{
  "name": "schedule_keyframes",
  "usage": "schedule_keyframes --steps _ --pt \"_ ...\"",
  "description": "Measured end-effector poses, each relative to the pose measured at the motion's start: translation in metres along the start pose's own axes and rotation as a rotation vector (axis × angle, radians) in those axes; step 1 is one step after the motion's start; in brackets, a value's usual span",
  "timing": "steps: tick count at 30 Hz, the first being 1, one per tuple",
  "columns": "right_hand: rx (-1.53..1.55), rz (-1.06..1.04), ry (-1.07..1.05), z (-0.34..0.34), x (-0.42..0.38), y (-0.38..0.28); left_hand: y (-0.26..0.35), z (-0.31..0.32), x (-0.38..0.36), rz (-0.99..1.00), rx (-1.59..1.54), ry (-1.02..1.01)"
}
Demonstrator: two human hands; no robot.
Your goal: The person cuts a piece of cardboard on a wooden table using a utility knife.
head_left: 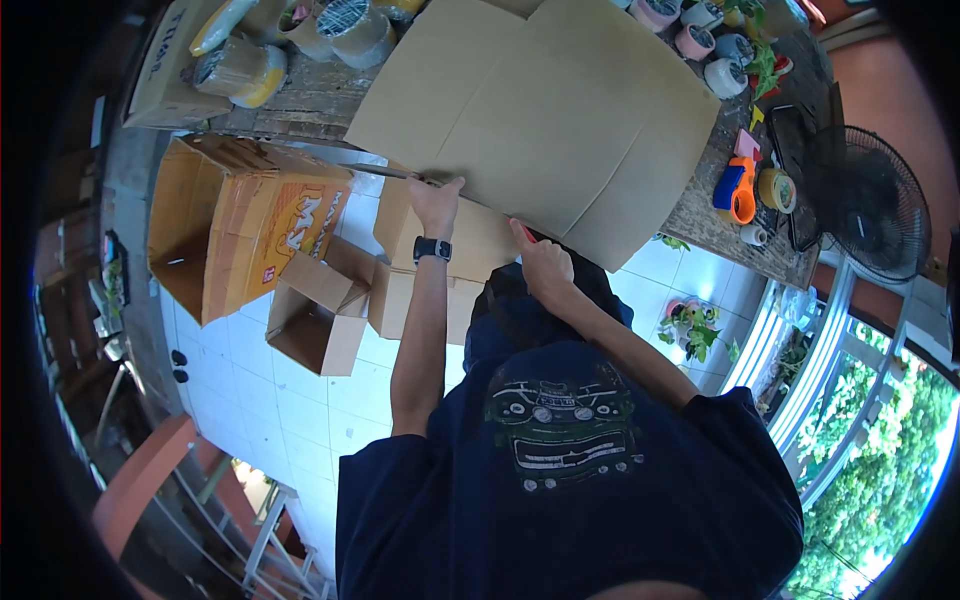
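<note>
A large folded brown cardboard sheet (560, 120) lies on the worn wooden table (310, 95), its near edge jutting out toward me. My left hand (435, 207), with a dark watch on the wrist, is closed on that near edge at the left. A thin strip (375, 170) runs leftward from its fingers along the edge. Further right, my right hand (547, 268) grips a small red tool (522, 232), its tip right at the cardboard's near edge. Most of the tool is hidden by the fingers, so I cannot tell its kind.
Wrapped pots (355, 35) stand at the back left, more small pots (695, 42) at the back right. An orange tape dispenser (741, 190), a tape roll (777, 190) and a black fan (865, 205) are on the right. Open cardboard boxes (240, 240) sit on the tiled floor (240, 370).
</note>
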State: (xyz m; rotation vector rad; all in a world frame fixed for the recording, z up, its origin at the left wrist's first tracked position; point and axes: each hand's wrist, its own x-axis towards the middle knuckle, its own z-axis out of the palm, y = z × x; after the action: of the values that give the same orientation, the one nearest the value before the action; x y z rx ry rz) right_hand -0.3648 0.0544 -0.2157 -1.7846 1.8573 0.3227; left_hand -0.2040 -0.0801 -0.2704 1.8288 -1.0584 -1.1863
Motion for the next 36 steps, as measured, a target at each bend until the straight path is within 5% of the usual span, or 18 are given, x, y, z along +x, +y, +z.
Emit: schedule_keyframes --steps 4,7,10,13,16,19,25,28,30,36 --pt "0.025 0.022 0.008 0.003 0.001 -0.002 -0.018 0.004 -0.001 0.257 0.077 0.043" --pt "0.053 0.050 0.012 0.006 0.000 -0.005 -0.010 0.008 -0.010 0.262 0.003 0.040" --pt "0.077 0.060 0.016 0.008 -0.004 -0.004 -0.021 0.023 -0.005 0.234 -0.279 0.191" --pt "0.099 0.090 0.013 0.007 -0.013 -0.002 -0.018 0.016 0.001 -0.078 -0.427 0.057" --pt "0.130 0.143 -0.009 0.009 -0.019 -0.003 -0.014 0.017 -0.004 -0.079 -0.553 0.072" --pt "0.168 0.164 0.037 0.017 -0.014 -0.003 -0.015 0.012 -0.005 -0.191 -0.500 0.012" --pt "0.434 0.185 0.168 0.025 -0.005 0.001 -0.022 0.018 -0.011 0.182 -0.029 -0.019" --pt "0.610 0.240 0.251 0.051 0.006 -0.001 -0.022 0.014 -0.013 0.183 -0.198 -0.089" --pt "0.667 0.242 0.214 0.065 0.018 -0.001 -0.019 0.016 -0.015 0.243 -0.003 0.004" --pt "0.503 0.086 0.409 0.074 -0.004 0.016 -0.013 0.018 -0.010 0.209 0.034 0.053"
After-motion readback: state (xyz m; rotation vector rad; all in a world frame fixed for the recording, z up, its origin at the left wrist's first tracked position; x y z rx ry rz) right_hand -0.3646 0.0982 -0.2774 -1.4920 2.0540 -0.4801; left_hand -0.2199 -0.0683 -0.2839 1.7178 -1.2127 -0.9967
